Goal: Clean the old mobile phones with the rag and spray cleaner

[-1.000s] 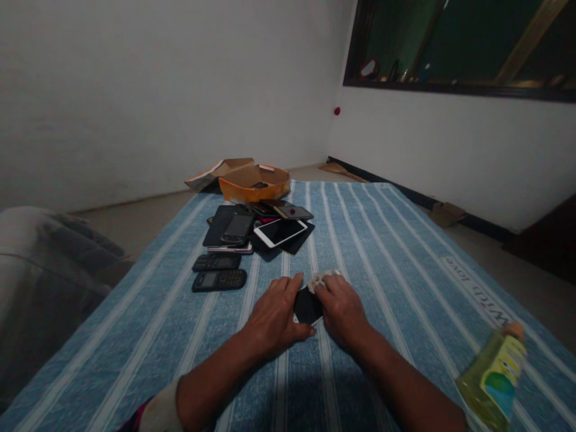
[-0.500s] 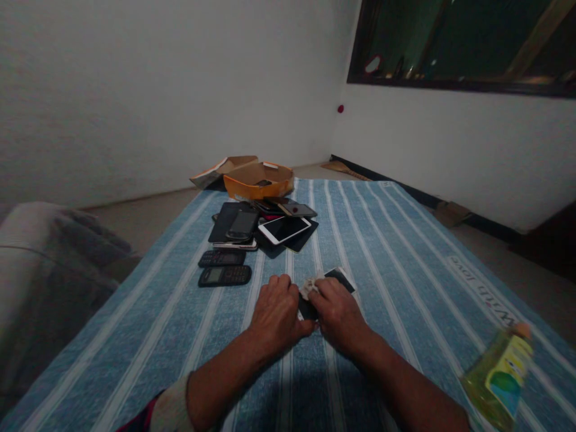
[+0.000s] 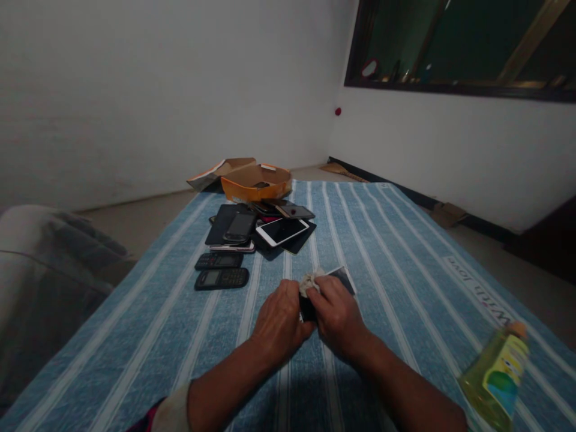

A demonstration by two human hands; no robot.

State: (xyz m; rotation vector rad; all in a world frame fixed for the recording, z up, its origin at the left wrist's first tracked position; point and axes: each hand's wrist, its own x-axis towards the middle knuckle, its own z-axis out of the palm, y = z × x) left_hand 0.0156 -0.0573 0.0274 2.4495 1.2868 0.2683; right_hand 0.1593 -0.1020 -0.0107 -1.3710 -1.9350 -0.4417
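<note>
A dark-screened phone with a pale edge (image 3: 307, 309) lies low over the striped cloth, partly covered by both hands. My left hand (image 3: 279, 318) grips its left side, thumb along the near edge. A crumpled whitish cloth or tissue (image 3: 309, 282) is bunched in my right hand (image 3: 338, 312), whose closed fingers press it against the phone's surface. The phone's far right corner shows beyond my right knuckles. To the left of my hands lie two black keypad phones (image 3: 222, 278), one behind the other.
Behind them sits a pile of phones, a white one (image 3: 282, 231) on top. An open orange cardboard box (image 3: 256, 189) stands at the far end of the striped cloth (image 3: 378, 252). A bottle of yellow-green liquid (image 3: 495, 378) lies at the near right. Grey fabric (image 3: 49, 288) borders the left side.
Both hands stay on the phone. The right hand and the crumpled cloth have shifted only slightly over it. The whole view has tilted a little.
</note>
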